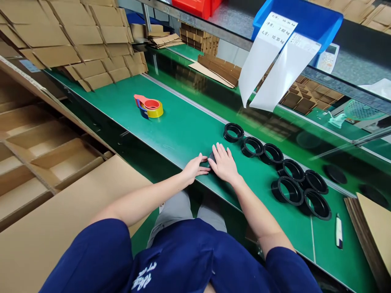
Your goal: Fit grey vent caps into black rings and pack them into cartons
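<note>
At the near edge of the green bench (180, 138), a dark round piece (211, 156) lies mostly hidden beneath my right hand (225, 164). That hand is open and laid flat on it, fingers stretched out. My left hand (193, 168) comes in from the side, its thumb apart from its straight fingers and the fingertips touching the piece's left edge. To the right, several black flanged rings (287, 190) stand along the back of the bench, some touching one another. Whether the piece under my hand is the same kind of ring cannot be made out.
A tape dispenser (150, 106) with yellow tape lies to the left. A white cutter (339, 231) and stacked cardboard sheets (374, 236) are at the right. Cardboard dividers (91, 40) fill the far left; a large carton (61, 162) stands nearer. A blue bin (305, 20) sits on the overhead shelf.
</note>
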The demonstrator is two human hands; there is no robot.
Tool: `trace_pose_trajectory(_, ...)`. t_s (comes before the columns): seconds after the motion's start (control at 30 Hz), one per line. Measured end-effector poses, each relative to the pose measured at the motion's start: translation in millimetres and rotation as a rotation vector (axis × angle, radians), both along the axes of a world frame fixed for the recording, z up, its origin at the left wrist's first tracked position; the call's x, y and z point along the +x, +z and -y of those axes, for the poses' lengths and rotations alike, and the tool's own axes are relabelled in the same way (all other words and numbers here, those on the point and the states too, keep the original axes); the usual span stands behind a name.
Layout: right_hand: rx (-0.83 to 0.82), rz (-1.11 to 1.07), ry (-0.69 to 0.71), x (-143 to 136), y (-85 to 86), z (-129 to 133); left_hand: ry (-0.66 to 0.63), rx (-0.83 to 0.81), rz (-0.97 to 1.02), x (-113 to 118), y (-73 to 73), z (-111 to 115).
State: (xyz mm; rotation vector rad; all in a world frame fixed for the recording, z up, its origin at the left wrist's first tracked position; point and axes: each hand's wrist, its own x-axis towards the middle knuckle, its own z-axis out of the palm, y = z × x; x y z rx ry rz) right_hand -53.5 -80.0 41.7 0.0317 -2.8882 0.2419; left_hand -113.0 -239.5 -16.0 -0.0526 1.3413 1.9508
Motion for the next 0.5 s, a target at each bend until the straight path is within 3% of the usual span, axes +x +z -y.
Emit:
trace_pose_trajectory(0.1,-0.088,0.044,-0.047,-1,-24.5,-14,-0.028,0.026,0.007,-1,-2.1,0)
trace_pose_trajectory(0.17,-0.252,-0.121,-0.238,8,-32.2,-30,-0.069,0.050,-0.037,2,-1.8,-1)
trace_pose_trajectory(0.27,-0.672,-0.206,-0.498,35,-40.1,-41,-0.142,0.063,-0.119,18,3.1,0)
trace_pose_trajectory(0.33,-1.013,-0.107,-0.413,52,-46.2,-35,-0.166,0.035,-0.193,28,8.7,2)
trace_pose_trajectory(0.4,-1.211,-0.071,-0.385,61,-49.3,-25,-0.272,-0.069,-0.450,30,17.6,10)
trace_pose_trajectory(0.5,-1.230,-0.030,-0.402,61,-42.1,-1,-0.310,-0.287,-0.984,32,44.3,39)
